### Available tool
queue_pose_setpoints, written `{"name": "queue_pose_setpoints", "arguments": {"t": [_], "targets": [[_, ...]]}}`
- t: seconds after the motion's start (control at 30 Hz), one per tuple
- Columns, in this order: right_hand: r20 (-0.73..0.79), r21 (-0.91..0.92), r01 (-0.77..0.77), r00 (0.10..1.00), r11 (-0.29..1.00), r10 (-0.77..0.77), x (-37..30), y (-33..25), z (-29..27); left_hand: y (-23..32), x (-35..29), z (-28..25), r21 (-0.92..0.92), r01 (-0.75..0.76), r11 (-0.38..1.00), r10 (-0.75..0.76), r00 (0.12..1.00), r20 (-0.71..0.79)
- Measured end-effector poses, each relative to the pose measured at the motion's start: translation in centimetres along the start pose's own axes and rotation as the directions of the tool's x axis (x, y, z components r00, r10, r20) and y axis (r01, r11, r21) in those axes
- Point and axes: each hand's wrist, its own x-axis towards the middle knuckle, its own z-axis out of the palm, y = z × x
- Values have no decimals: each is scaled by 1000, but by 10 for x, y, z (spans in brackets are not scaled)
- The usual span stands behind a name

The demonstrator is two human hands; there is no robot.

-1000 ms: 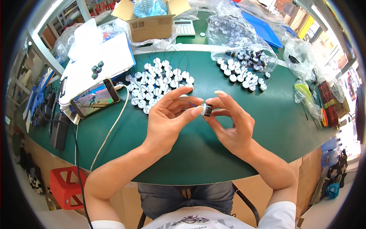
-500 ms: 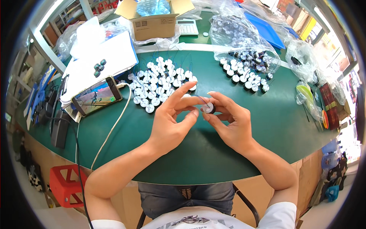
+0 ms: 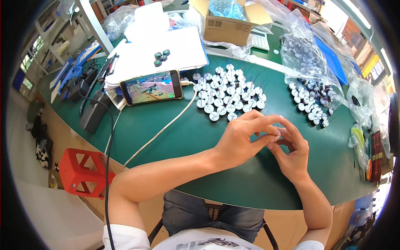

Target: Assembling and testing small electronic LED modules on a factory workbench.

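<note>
My left hand [image 3: 243,135] and my right hand [image 3: 293,154] meet fingertip to fingertip over the near right of the green table [image 3: 175,137]. Both are closed in pinches. Between the fingertips is a small round part with wires, now almost wholly covered by my fingers; its white top and dark body showed a moment earlier in my right hand. What exactly my left finger and thumb grip is hidden. Just beyond my left hand lies a cluster of similar white-topped round parts [image 3: 227,92] with thin dark wires.
More such parts [image 3: 310,104] spill from a clear plastic bag [image 3: 302,54] at the far right. A phone [image 3: 152,87] leans at the left, its white cable [image 3: 160,132] crossing the table. Papers [image 3: 166,48], a cardboard box [image 3: 227,30] and a red stool [image 3: 85,173] are also around.
The view has swung left, so the table things sit further right. My hands have drawn closer together, and my fingers now cover the small round part that was visible before.
</note>
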Motion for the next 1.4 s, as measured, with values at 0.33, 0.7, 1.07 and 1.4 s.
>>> {"name": "queue_pose_setpoints", "arguments": {"t": [0.33, 0.7, 1.07, 1.4], "targets": [[80, -98, 30, 997, 995, -22, 2, 5, 1, -9, 2, 1, 103, -86, 991, 79, 995, 65], [36, -382, -7, 999, 924, 22, 3, 9, 2, -17, 2, -1, 408, -87, 909, 57, 995, 84], [-36, -264, -120, 993, 957, 115, 3, 15, 3, 4, -5, 5, 233, -444, 865, 438, 895, 80], [-161, -393, -160, 981, 906, 104, 12, 16, -9, -17, -21, 12, 173, -283, 943, 158, 842, 516]]}}
